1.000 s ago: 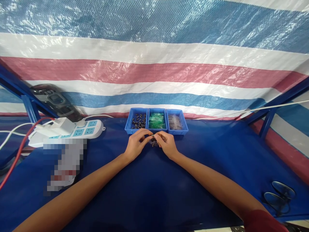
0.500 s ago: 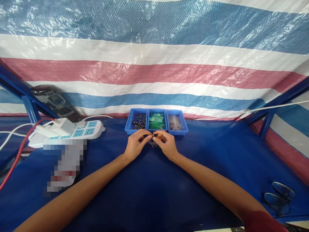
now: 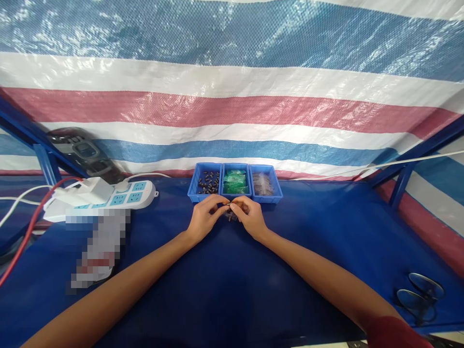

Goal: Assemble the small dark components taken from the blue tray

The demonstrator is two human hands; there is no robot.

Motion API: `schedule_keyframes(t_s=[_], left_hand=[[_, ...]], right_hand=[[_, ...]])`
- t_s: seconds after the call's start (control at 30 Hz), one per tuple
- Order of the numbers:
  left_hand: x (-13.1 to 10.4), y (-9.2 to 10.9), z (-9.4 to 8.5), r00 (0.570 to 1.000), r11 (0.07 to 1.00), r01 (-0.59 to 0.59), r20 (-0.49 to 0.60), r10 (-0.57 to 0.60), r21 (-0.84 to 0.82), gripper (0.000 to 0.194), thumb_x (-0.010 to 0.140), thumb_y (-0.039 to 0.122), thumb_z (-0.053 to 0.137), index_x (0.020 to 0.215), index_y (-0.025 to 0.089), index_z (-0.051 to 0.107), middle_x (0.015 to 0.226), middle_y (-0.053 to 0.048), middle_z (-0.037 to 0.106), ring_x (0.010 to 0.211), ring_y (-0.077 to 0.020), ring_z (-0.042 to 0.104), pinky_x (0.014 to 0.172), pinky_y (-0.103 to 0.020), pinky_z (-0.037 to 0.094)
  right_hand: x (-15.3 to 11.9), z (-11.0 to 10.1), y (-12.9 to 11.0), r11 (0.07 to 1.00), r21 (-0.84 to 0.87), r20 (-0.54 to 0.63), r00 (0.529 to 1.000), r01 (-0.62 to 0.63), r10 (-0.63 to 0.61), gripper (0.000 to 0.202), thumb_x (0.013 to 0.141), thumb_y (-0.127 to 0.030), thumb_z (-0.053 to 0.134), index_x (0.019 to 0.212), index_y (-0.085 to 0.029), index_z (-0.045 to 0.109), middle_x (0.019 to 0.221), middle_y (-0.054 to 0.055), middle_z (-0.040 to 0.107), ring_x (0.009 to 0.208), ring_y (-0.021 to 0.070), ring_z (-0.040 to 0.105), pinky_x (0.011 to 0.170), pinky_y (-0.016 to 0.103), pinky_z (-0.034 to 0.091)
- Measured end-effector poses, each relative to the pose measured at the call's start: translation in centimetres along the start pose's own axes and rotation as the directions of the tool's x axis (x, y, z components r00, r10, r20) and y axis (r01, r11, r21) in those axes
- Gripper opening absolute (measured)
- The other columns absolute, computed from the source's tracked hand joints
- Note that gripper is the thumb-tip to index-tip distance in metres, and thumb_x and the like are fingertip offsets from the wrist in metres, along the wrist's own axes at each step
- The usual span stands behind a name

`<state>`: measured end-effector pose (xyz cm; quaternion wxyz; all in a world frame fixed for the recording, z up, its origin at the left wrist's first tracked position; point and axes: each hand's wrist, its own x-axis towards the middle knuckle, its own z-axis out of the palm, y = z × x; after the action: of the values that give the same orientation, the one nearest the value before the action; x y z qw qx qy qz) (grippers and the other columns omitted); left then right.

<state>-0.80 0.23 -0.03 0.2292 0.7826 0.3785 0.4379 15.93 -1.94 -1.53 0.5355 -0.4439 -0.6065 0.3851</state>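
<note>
Two bare hands in the head view, meeting over the blue table (image 3: 232,280), just on the near side of the bins. Left hand (image 3: 201,220) and right hand (image 3: 251,220) both have thumb and index closed in a pinch on a small part (image 3: 228,204), one from each side. Too little shows between the fingertips to name it better. Dark small pieces (image 3: 231,217) sit right under the fingertips, apart from the bins.

Handling, my read: brace both forearms on the table, let one hand hold the part steady and the other make the fine moves. Light fingertip pressure; a hard squeeze could flip something this small out. Working low over the loose pieces is good, as a drop would be short. Tilting the fingers a bit would open the sightline.

Pointing: can't tell which way the part faces, nor its long axis; fingers cover most of it. Dark pieces below look jumbled, no shared direction I can read.

Beyond the hands, left to right: blue bin of dark metal fittings (image 3: 209,182), blue bin of green packets (image 3: 235,183), blue bin of clear plastic bags (image 3: 262,184).
</note>
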Motion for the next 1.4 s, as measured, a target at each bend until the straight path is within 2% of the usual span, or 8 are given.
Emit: schedule_keyframes(t_s=[0.13,0.3,0.53,0.77,0.9,1.03,1.17,1.4], left_hand=[[0.05,0.24,-0.08,1.000,1.000,0.003,0.009,-0.003,0.005,0.017,0.087,0.033,0.059,0.092,0.018,0.066,0.088,-0.003,0.065,0.061,-0.0091,0.055,0.060,-0.022,0.047],[0.15,0.39,-0.13,0.997,0.997,0.077,-0.016,-0.077,-0.019,0.021,0.087,0.037,0.058,0.086,0.018,0.066,0.086,-0.003,0.064,0.061,-0.0106,0.055,0.057,-0.023,0.046],[0.12,0.06,-0.05,0.995,0.995,0.096,0.006,-0.095,-0.030,0.022,0.086,0.037,0.059,0.083,0.018,0.066,0.080,-0.002,0.063,0.058,-0.0097,0.052,0.054,-0.022,0.044],[0.07,0.04,-0.07,0.998,0.998,0.057,0.009,-0.057,-0.012,0.020,0.087,0.037,0.058,0.096,0.020,0.065,0.089,-0.002,0.065,0.056,-0.0086,0.052,0.060,-0.023,0.047],[0.07,0.13,-0.11,0.999,0.999,0.034,0.008,-0.034,0.001,0.019,0.087,0.036,0.058,0.093,0.019,0.066,0.087,-0.003,0.066,0.060,-0.0102,0.054,0.063,-0.024,0.048],[-0.09,0.40,-0.20,0.997,0.997,0.083,-0.002,-0.083,-0.001,0.022,0.087,0.038,0.057,0.094,0.019,0.066,0.094,-0.004,0.068,0.053,-0.0078,0.052,0.057,-0.023,0.048],[-0.21,0.64,-0.30,0.990,0.990,0.141,0.001,-0.141,-0.002,0.023,0.087,0.037,0.056,0.097,0.019,0.066,0.086,-0.002,0.070,0.048,-0.0070,0.052,0.052,-0.021,0.047],[-0.15,0.39,-0.31,0.998,0.999,0.051,-0.023,-0.051,0.010,0.019,0.087,0.034,0.057,0.095,0.019,0.066,0.098,-0.003,0.066,0.052,-0.0060,0.053,0.057,-0.022,0.049]], right_hand=[[-0.09,-0.02,-0.10,1.000,-0.007,0.002,1.000,-0.009,0.009,0.026,0.089,-0.039,0.053,0.079,-0.017,0.061,0.057,-0.003,0.050,0.047,0.0094,0.044,0.047,0.022,0.035],[-0.17,-0.09,-0.40,0.999,-0.009,-0.010,0.999,0.035,-0.035,0.022,0.085,-0.036,0.059,0.097,-0.018,0.061,0.063,-0.004,0.051,0.050,0.0103,0.046,0.050,0.023,0.038],[-0.04,0.02,-0.08,0.998,-0.034,0.008,0.999,0.046,-0.045,0.020,0.083,-0.035,0.060,0.092,-0.018,0.063,0.065,-0.002,0.055,0.052,0.0111,0.048,0.052,0.024,0.041],[0.05,0.01,0.05,1.000,-0.008,-0.001,1.000,-0.002,0.002,0.025,0.089,-0.038,0.053,0.096,-0.016,0.064,0.060,-0.002,0.053,0.047,0.0099,0.045,0.048,0.023,0.039],[0.06,0.07,0.02,1.000,-0.008,0.010,1.000,-0.015,0.015,0.028,0.090,-0.041,0.051,0.089,-0.016,0.065,0.058,-0.002,0.052,0.047,0.0098,0.045,0.047,0.022,0.038],[-0.05,0.07,-0.12,1.000,-0.018,-0.030,0.999,-0.015,0.015,0.027,0.089,-0.041,0.052,0.087,-0.017,0.063,0.058,-0.002,0.052,0.047,0.0103,0.046,0.047,0.022,0.038],[-0.14,0.04,-0.22,1.000,-0.017,-0.050,0.999,0.006,-0.007,0.022,0.088,-0.038,0.054,0.089,-0.017,0.061,0.062,-0.002,0.053,0.049,0.0102,0.047,0.047,0.022,0.038],[-0.11,0.06,-0.10,1.000,-0.024,-0.051,0.999,0.013,-0.015,0.020,0.088,-0.036,0.054,0.089,-0.018,0.061,0.065,-0.002,0.055,0.050,0.0100,0.048,0.048,0.022,0.038]])
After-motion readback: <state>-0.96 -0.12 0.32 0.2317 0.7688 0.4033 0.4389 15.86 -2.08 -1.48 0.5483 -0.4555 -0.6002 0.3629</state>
